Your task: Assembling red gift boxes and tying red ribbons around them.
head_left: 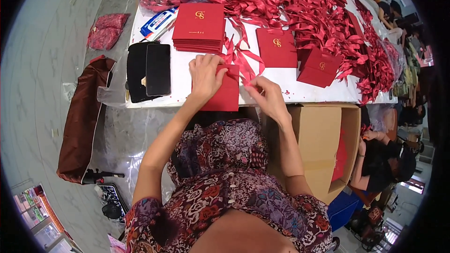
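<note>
A red paper bag lies flat at the table's front edge, in front of me. My left hand grips its upper left part, fingers over the top edge and thumb across its face. To the right of the bag, my right hand has thumb and forefinger pinched on the end of a red ribbon. The ribbon runs up and loops above the bag; where it joins the bag is hidden. Just beyond my left hand stands a neat stack of red paper bags with gold print.
A phone on a black pouch and a blue-white packet lie at left. More red bags and heaped ribbons cover the back and right. An opened cardboard box stands by my right arm. Other people work at right.
</note>
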Demonstrator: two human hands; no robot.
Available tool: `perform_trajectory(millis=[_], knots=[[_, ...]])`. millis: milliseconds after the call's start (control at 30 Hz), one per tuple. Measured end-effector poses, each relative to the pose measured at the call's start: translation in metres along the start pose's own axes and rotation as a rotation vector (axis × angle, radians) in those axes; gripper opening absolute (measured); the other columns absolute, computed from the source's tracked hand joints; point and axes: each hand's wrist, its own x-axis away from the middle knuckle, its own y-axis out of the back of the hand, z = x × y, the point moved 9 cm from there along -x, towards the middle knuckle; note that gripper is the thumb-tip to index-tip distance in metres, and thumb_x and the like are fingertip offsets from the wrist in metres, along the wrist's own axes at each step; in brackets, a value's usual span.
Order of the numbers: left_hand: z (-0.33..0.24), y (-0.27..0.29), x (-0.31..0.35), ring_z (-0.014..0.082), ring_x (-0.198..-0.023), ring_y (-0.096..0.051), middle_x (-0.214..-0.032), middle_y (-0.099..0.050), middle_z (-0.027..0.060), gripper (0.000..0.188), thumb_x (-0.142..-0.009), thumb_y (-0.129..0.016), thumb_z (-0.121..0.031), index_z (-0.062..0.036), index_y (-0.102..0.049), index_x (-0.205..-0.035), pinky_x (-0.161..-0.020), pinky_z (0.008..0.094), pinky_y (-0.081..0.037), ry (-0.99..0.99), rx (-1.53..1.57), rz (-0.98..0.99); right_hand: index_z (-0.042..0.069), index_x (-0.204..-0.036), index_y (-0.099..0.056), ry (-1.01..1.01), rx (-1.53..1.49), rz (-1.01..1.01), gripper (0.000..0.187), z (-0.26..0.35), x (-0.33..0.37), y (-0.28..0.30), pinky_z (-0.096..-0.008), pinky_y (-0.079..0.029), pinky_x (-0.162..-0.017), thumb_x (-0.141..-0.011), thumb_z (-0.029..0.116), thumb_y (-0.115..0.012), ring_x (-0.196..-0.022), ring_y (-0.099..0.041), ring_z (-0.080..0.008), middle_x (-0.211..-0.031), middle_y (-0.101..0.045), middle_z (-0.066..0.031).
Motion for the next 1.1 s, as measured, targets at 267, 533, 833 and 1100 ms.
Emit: perform_trajectory(millis=[267,533,833,1100], knots=[[-0.024,0.000,0.014,0.0318,-0.083,-0.058,-0.088,-0.062,0.0130,0.015,-0.093,-0.054,-0.015,-0.0029,-0.061,-0.093,-0.075,0.0405,-0.045,0.170,0.630,0.071,0.001,-0.081,-0.058,0.529,0.138,-0.143,0.019,0.067,-0.006,-0.017,-0.0385,-0.047,-0.065,-0.072,0.007,-0.074,-0.077,-0.058,-0.0303,-0.081,-0.054,-0.0113],[0.010,-0.057,0.030,0.0074,-0.060,-0.055,-0.069,-0.060,-0.0009,0.038,-0.104,-0.049,-0.034,-0.0023,-0.065,-0.090,-0.053,0.0229,-0.044,0.642,1.172,0.422,0.004,-0.070,-0.057,0.763,0.123,0.018,0.018,0.081,-0.002,-0.064,-0.0374,-0.045,-0.063,-0.071,0.008,-0.075,-0.070,-0.057,-0.0279,-0.075,-0.054,-0.0085],[0.035,-0.050,0.040,0.0069,-0.054,-0.048,-0.063,-0.052,-0.0015,0.019,-0.101,-0.054,-0.019,-0.0035,-0.059,-0.091,-0.049,0.0260,-0.040,0.525,1.035,0.188,0.001,-0.088,-0.064,0.457,-0.064,-0.245,0.004,0.051,-0.005,-0.037,-0.0327,-0.049,-0.068,-0.086,0.004,-0.066,-0.076,-0.062,-0.0237,-0.081,-0.061,-0.0098],[0.002,-0.027,0.036,0.0326,-0.061,-0.061,-0.072,-0.061,0.0165,0.013,-0.095,-0.058,-0.015,-0.0018,-0.059,-0.095,-0.056,0.0392,-0.045,0.274,0.669,0.140,0.000,-0.101,-0.064,0.019,-0.456,-0.238,0.015,-0.012,-0.041,-0.052,-0.0237,-0.046,-0.065,-0.095,0.013,-0.063,-0.073,-0.060,-0.0085,-0.087,-0.068,-0.0045]])
